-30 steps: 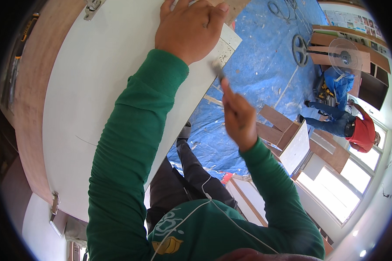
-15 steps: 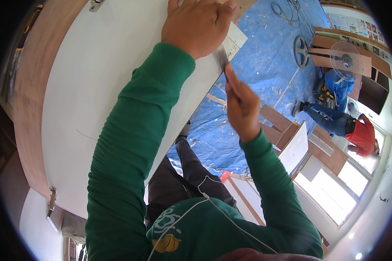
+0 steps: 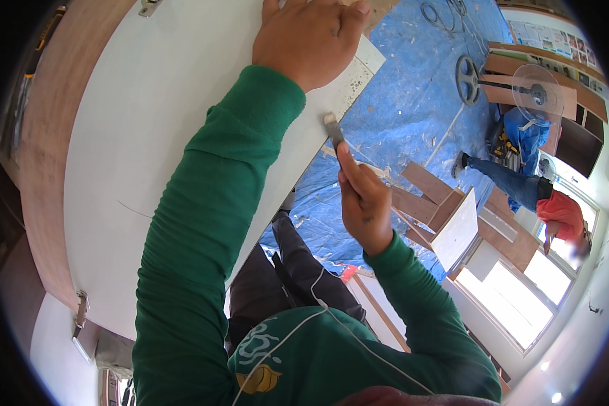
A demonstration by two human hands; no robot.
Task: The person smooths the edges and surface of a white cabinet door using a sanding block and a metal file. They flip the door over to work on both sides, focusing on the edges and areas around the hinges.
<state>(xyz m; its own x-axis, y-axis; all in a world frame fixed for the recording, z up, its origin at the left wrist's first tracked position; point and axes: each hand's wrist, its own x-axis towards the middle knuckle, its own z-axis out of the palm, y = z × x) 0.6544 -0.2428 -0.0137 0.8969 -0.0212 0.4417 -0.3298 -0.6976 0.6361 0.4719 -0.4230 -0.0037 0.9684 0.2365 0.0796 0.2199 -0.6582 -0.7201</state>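
A large white panel (image 3: pixel 162 122) lies under both my arms, dark specks scattered near its far right corner. My left hand (image 3: pixel 308 40) rests palm down on it with the thumb stretched out; the fingertips run past the picture's upper edge. In my right hand (image 3: pixel 367 199) is a narrow flat metal file-like tool (image 3: pixel 333 131), gripped with the index finger along it. Its pale-dusted tip reaches over the panel's right edge; whether it touches cannot be made out. The tool's handle end is hidden in my fist.
Metal hinges (image 3: pixel 82 310) sit by the panel's left side, next to a wooden edge (image 3: pixel 47 155). A blue tarp (image 3: pixel 413 88) covers the floor to the right. Boards (image 3: pixel 457 233), a standing fan (image 3: pixel 538 91) and a bending person in a red top (image 3: pixel 561 213) are farther right.
My right hand has drawn back toward me and slightly left, bringing the tool away from the panel's corner. My left hand stays nearly in place. The other person has bent over farther.
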